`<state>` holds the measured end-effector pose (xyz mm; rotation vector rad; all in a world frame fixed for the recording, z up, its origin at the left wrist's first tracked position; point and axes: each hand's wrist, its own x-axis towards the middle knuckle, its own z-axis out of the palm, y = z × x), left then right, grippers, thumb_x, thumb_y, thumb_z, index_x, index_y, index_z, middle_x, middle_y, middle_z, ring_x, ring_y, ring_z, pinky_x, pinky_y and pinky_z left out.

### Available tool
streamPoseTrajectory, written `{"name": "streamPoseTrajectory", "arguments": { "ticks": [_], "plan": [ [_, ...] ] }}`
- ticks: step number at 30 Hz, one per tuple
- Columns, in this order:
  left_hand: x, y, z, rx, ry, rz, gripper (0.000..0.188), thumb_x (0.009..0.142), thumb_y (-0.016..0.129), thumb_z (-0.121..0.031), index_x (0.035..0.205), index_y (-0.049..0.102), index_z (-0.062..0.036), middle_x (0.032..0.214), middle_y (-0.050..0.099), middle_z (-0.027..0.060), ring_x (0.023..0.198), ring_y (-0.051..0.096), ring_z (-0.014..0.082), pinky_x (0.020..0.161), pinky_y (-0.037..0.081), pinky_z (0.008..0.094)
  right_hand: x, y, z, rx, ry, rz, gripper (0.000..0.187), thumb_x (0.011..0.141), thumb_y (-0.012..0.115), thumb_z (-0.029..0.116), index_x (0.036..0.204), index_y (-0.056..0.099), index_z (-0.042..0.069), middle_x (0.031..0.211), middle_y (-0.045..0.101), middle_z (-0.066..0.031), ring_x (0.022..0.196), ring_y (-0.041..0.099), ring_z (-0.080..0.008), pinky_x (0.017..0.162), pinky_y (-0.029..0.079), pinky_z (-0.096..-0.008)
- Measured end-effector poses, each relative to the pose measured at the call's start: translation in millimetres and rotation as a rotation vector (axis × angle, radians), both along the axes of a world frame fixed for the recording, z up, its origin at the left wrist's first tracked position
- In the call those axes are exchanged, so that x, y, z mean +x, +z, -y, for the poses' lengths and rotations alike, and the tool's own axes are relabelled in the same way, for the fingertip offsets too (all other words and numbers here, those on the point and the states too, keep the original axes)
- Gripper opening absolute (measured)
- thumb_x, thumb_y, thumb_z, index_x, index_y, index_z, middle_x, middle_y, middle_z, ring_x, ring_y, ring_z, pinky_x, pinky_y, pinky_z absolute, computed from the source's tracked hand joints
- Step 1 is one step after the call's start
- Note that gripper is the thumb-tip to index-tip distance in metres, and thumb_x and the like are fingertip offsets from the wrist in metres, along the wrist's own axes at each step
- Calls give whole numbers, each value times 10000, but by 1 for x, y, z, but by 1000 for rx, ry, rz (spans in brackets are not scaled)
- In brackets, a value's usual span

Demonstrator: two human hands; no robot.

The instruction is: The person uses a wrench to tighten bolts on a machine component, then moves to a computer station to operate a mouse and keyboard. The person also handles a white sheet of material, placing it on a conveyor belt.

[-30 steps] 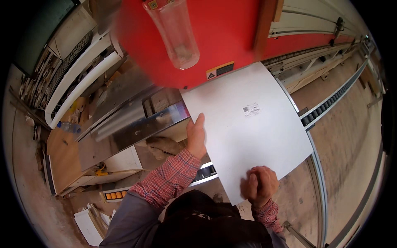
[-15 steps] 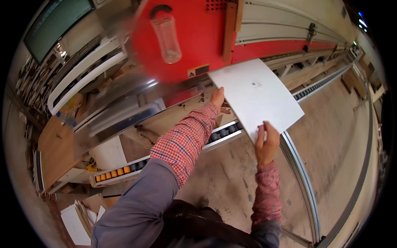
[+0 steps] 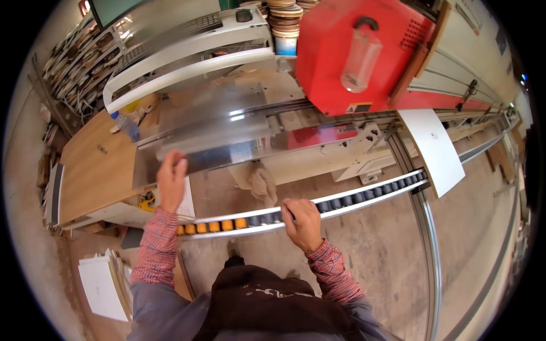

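Observation:
My left hand (image 3: 172, 181) is raised near the left end of the steel machine table (image 3: 219, 154), slightly blurred. Its fingers are apart and hold nothing. My right hand (image 3: 304, 224) is closed, thumb against curled fingers, above the roller rail (image 3: 369, 194). Whether something small is inside it, I cannot make out. The rail carries orange rollers at the left and black ones further right. A white board (image 3: 433, 149) lies away to the right, at the rail's right end, out of reach of both hands. A small mark shows on its upper face.
A red machine housing (image 3: 333, 62) with a clear bottle on it stands at the back. Left of it are a control console (image 3: 187, 74) and a wooden side table (image 3: 94, 165). White panels (image 3: 102, 287) lean at lower left. A metal floor rail (image 3: 430, 250) runs at right.
Both hands have come off the white board and moved left. The board stays at the right, and my view has turned left along the machine.

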<state>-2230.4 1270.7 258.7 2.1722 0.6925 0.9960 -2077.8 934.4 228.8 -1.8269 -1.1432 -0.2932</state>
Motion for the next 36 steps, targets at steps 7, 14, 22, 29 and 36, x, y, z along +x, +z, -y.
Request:
{"name": "streamPoseTrajectory", "arguments": {
  "ticks": [7, 14, 22, 29, 36],
  "plan": [
    [-31, -9, -147, 222, 108, -66, 350, 975, 560, -155, 1273, 557, 29, 1203, 634, 207, 1147, 585, 353, 992, 442, 419, -12, -27, -41, -92, -414, -11, 56, 847, 689, 98, 856, 685, 43, 744, 631, -117, 691, 606, -316, 637, 464, -417],
    [7, -37, -242, 439, 79, -201, 358, 988, 532, -228, 1249, 578, 14, 1116, 646, 215, 1055, 587, 386, 935, 430, 470, -17, -30, -45, -152, -513, -12, 58, 860, 668, 77, 882, 687, 28, 715, 603, -120, 684, 593, -315, 639, 454, -412],
    [17, -38, -246, 406, 122, -200, 335, 998, 488, -230, 1218, 598, -2, 1051, 676, 191, 995, 606, 387, 888, 420, 485, -23, -24, -54, -157, -552, -2, 65, 867, 649, 82, 863, 679, 25, 713, 599, -117, 684, 586, -308, 639, 450, -410],
    [17, -45, -253, 427, 130, -192, 346, 994, 499, -236, 1215, 609, 6, 1093, 677, 200, 1022, 605, 389, 913, 424, 489, -25, -19, -53, -196, -562, -28, 81, 872, 652, 99, 872, 683, 24, 734, 618, -133, 719, 604, -326, 669, 469, -414],
    [15, -51, -252, 401, 146, -225, 359, 994, 501, -238, 1233, 608, 7, 1108, 681, 205, 1049, 605, 389, 941, 422, 486, -22, -8, -52, -203, -531, -18, 75, 862, 665, 108, 856, 673, 34, 735, 624, -123, 713, 602, -326, 661, 459, -421]
  ]
}}
